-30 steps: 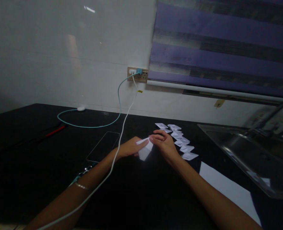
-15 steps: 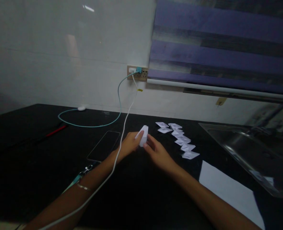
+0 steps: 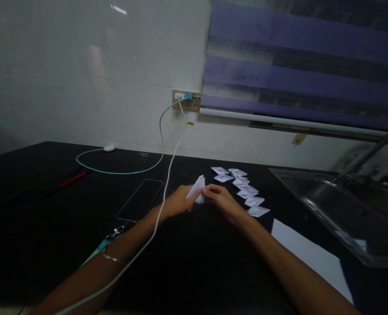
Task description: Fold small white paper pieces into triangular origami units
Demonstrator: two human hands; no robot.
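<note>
A small piece of folded white paper [image 3: 198, 186] is held between my two hands above the dark countertop. My left hand [image 3: 180, 202] grips it from the left, thumb on its near face. From the right, the thumb and fingertips of my right hand [image 3: 220, 197] pinch its edge. The paper stands tilted with a point upward; its lower part is partly hidden by fingers. Beyond my right hand lie several folded white paper boats [image 3: 247, 191], in a slanting row. A flat sheet of white paper [image 3: 308, 256] lies partly under my right forearm.
A phone [image 3: 140, 200] lies left of my left hand. A white cable [image 3: 167, 179] runs from the wall socket [image 3: 195, 102] across my left forearm. A teal cable [image 3: 121, 173] loops behind. On the right is a metal sink [image 3: 315, 197]; a red-and-black item [image 3: 74, 178] lies far left.
My right fingers have closed onto the folded paper's right edge, where they were more spread before. The paper has turned and shows a sharper point. The whole view has shifted slightly.
</note>
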